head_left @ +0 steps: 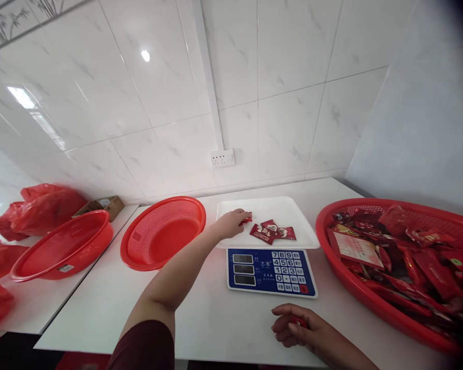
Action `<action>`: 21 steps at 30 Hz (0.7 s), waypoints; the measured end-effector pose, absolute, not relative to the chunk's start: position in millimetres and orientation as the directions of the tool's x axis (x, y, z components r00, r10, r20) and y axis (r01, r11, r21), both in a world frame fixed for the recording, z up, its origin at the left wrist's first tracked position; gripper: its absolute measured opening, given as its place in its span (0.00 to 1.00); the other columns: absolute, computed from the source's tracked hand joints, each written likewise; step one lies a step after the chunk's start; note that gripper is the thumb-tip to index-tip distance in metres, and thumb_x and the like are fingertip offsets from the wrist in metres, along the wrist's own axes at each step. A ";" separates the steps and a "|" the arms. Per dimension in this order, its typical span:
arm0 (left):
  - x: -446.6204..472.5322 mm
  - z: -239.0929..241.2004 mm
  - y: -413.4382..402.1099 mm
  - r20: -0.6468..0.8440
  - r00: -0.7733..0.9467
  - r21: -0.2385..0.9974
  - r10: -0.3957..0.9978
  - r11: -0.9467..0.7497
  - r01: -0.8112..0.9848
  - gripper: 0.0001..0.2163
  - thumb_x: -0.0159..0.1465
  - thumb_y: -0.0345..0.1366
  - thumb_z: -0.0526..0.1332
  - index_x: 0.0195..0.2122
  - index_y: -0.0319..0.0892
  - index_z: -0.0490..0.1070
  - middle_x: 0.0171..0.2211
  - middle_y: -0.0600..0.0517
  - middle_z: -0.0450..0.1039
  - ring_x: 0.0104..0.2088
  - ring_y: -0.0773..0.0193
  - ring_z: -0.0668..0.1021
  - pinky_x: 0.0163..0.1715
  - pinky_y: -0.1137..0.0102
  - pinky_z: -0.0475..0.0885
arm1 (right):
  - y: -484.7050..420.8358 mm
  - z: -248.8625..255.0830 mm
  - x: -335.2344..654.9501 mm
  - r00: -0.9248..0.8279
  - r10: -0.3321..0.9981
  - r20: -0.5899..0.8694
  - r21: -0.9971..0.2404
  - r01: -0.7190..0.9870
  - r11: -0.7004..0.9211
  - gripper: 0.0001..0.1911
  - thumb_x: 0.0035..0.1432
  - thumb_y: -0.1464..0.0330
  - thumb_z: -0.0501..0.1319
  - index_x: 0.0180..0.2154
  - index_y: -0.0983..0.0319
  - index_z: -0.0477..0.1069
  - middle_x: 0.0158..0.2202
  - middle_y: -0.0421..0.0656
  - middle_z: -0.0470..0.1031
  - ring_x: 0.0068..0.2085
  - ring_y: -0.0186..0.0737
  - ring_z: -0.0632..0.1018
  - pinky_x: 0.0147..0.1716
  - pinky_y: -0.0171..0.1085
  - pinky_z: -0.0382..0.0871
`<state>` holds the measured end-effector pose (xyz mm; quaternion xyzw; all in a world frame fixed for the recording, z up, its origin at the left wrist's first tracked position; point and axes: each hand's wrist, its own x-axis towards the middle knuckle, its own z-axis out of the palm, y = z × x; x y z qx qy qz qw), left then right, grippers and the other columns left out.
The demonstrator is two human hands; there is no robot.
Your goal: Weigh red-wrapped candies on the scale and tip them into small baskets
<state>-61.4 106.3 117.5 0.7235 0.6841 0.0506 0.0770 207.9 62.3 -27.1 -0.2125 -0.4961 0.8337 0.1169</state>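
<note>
My left hand (231,223) reaches over the white tray (293,213) of the electronic scale (272,270) and is closed on a small red packet (247,218). A few more red packets (273,232) lie in the middle of the tray. My right hand (297,329) rests on the white table in front of the scale, fingers curled around a small red packet (299,322). A large red basket (401,267) full of red packets sits at the right.
A red mesh basket (164,231) with nothing in it stands left of the scale, and another red basket (61,246) sits on a neighbouring table. Red plastic bags (38,208) and a cardboard box (104,205) lie at far left. A wall socket (223,158) is on the tiled wall.
</note>
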 end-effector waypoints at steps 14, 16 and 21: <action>-94.8 132.9 44.5 0.147 -0.281 0.163 0.948 0.257 0.953 0.23 0.64 0.44 0.54 0.58 0.41 0.59 0.63 0.41 0.53 0.64 0.50 0.53 0.59 0.54 0.54 | 71.6 -31.7 205.6 -0.933 0.281 -0.224 -0.881 0.071 -0.467 0.22 0.50 0.56 0.66 0.45 0.59 0.72 0.39 0.46 0.76 0.40 0.42 0.77 0.43 0.45 0.68; -69.6 117.3 66.3 0.113 -0.064 0.275 0.992 0.031 0.961 0.24 0.64 0.48 0.53 0.59 0.43 0.58 0.63 0.45 0.53 0.64 0.55 0.52 0.60 0.60 0.53 | 71.4 -35.1 205.4 -0.930 0.286 -0.230 -0.877 0.070 -0.476 0.22 0.49 0.56 0.66 0.45 0.59 0.72 0.39 0.46 0.76 0.40 0.43 0.77 0.44 0.45 0.67; -17.6 92.7 125.8 0.086 0.224 0.289 0.971 -0.239 0.927 0.28 0.62 0.53 0.52 0.59 0.40 0.58 0.59 0.45 0.60 0.60 0.55 0.60 0.57 0.63 0.57 | 67.3 -36.7 207.9 -0.904 0.368 -0.217 -0.874 0.011 -0.486 0.22 0.49 0.57 0.66 0.45 0.59 0.72 0.39 0.46 0.76 0.40 0.43 0.77 0.44 0.46 0.67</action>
